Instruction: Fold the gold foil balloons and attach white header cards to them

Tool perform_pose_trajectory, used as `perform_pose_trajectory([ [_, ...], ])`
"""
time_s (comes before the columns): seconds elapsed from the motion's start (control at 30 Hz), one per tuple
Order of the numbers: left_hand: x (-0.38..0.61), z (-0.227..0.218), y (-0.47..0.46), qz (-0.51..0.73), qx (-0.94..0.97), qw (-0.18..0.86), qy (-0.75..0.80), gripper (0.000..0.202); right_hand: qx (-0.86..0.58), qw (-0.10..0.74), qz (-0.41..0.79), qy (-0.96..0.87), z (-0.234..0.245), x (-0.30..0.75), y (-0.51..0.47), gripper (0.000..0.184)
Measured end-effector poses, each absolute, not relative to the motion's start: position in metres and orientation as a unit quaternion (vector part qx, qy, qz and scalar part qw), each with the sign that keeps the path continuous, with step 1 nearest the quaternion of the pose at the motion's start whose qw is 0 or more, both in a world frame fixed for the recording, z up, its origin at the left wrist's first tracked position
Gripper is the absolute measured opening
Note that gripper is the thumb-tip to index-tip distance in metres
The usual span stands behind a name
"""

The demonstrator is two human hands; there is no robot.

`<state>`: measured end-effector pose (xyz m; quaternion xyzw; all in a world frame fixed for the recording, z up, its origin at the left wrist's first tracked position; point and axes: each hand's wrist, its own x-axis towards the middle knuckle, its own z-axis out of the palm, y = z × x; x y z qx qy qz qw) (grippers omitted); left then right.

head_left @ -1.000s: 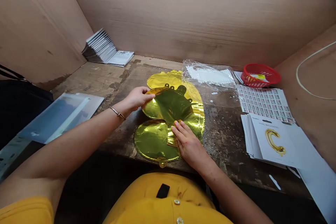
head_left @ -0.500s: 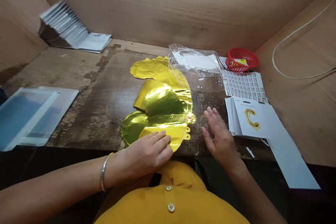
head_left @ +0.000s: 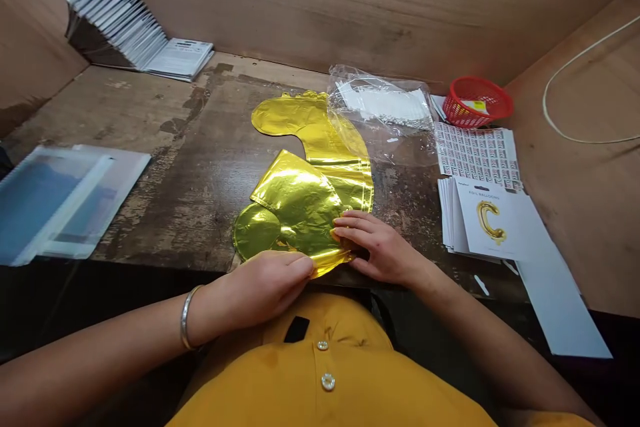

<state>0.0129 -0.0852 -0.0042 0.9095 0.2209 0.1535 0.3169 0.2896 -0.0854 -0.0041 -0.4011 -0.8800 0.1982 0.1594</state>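
A flat gold foil balloon (head_left: pixel 305 203) lies partly folded near the front edge of the worn wooden table (head_left: pixel 175 167). My left hand (head_left: pixel 265 283), a bangle on its wrist, pinches the folded front edge of the foil. My right hand (head_left: pixel 377 247) rests on the foil's right side with fingers together, pressing the fold down. Another piece of gold foil (head_left: pixel 310 123) stretches back toward the clear plastic bags.
Clear plastic bags (head_left: pixel 380 113) lie behind the foil. A red basket (head_left: pixel 477 101), a sticker sheet (head_left: pixel 475 153) and a stack of "C" balloon cards (head_left: pixel 487 217) sit at the right. White packets (head_left: pixel 120 30) lean at back left; clear sleeves (head_left: pixel 60 203) lie at left.
The foil has been folded toward me. My left hand came from the far side to the front edge; my right hand lifted off, then returned onto the fold. The camera tilted down.
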Motion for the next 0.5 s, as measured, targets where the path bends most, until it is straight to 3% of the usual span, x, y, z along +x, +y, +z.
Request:
perform_pose_trajectory([
  [0.1, 0.004, 0.001, -0.077, 0.168, 0.890, 0.363, 0.219, 0.018, -0.389, 0.198, 0.209, -0.875, -0.013, 0.288, -0.077, 0.031],
  [0.2, -0.011, 0.001, -0.062, 0.158, 0.884, 0.369, 0.241, 0.072, -0.393, 0.241, 0.217, -0.860, -0.017, 0.285, -0.072, 0.022],
  [0.27, -0.023, -0.002, -0.054, 0.145, 0.873, 0.374, 0.279, 0.092, -0.419, 0.254, 0.241, -0.838, -0.015, 0.280, -0.068, 0.020],
  [0.37, -0.036, -0.010, -0.051, 0.159, 0.851, 0.391, 0.312, 0.091, -0.496, 0.221, 0.276, -0.793, -0.010, 0.271, -0.062, 0.024],
  [0.5, -0.037, -0.011, -0.055, 0.232, 0.819, 0.420, 0.315, 0.062, -0.588, 0.183, 0.281, -0.736, -0.009, 0.261, -0.056, 0.031],
])
